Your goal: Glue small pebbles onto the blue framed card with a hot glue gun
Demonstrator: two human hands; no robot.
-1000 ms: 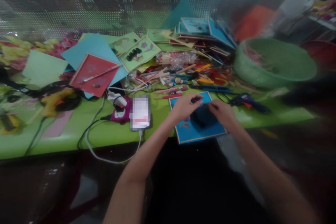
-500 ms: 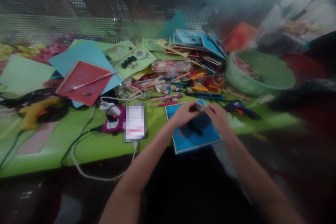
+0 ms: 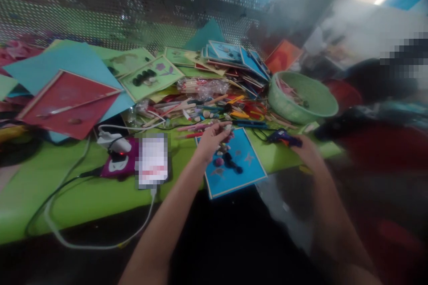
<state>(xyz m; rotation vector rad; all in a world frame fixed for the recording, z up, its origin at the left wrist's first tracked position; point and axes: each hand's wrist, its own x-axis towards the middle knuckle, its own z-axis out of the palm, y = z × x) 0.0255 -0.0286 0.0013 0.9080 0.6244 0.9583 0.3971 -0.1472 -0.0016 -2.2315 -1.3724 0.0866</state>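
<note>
Over the upper left of a blue framed board (image 3: pixel 249 177), my left hand (image 3: pixel 210 142) is closed in a pinch on a small pale stone (image 3: pixel 228 128). Dark pebbles, a purple one and lighter ones lie on the board, along with brownish star-like shapes. My right hand (image 3: pixel 306 150) has its fingers around the handle end of a dark blue glue gun (image 3: pixel 280 136), which lies on the green table to the right of the board. The right fingertips are partly blurred.
A purple power strip (image 3: pixel 129 158) and a phone (image 3: pixel 152 160) with a white cable stand at the left. Behind are a heap of pens and sticks (image 3: pixel 214 109), a red framed board (image 3: pixel 72 104), stacked boards (image 3: pixel 227 51) and a green basin (image 3: pixel 302 98). The table's front edge is close.
My right hand has left the board and moved right to the glue gun. My left hand has shifted toward the board's upper left, uncovering the pebbles. The view has turned to the right.
</note>
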